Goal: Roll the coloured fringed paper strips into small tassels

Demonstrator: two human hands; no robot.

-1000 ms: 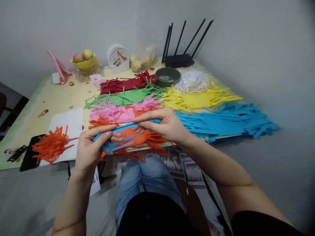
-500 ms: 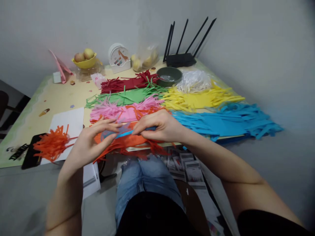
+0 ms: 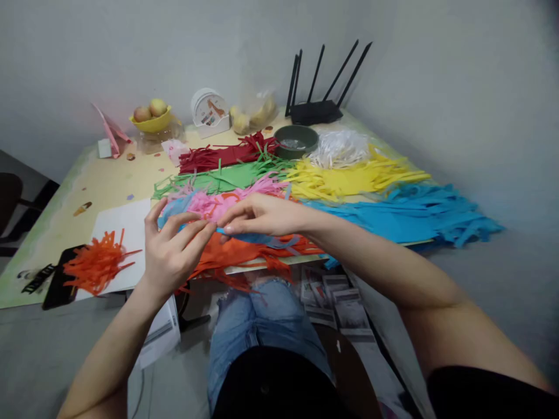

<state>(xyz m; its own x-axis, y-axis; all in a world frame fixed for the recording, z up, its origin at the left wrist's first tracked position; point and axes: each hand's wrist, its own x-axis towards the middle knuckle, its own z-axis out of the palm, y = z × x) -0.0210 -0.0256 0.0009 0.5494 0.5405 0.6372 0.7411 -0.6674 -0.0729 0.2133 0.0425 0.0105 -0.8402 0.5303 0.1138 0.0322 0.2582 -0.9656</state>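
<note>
Between my hands runs a narrow strip of blue tissue paper [image 3: 257, 238], its loose fringe spreading out beyond both hands. My left hand [image 3: 177, 247] pinches it at one side with the fingertips. Close beside it, my right hand [image 3: 255, 214] grips the strip between thumb and fingers. Fringed orange tissue paper [image 3: 231, 253] lies just under my hands at the table's front edge. Pink fringed paper [image 3: 213, 203] is behind them, partly hidden. A fringed blue sheet [image 3: 388, 218] rests to the right of my right hand.
Green [image 3: 236, 174], dark red [image 3: 227, 154] and yellow [image 3: 353, 174] fringed papers lie farther back. A dark green bowl [image 3: 297, 141] and black router [image 3: 317, 112] stand behind. At left, an orange tassel [image 3: 96, 262] lies over a black phone [image 3: 56, 294] and white paper [image 3: 117, 224].
My hands have come closer together along the blue strip, the right one moving left. My left hand has turned, and blue fringe now shows behind it. The view has shifted slightly.
</note>
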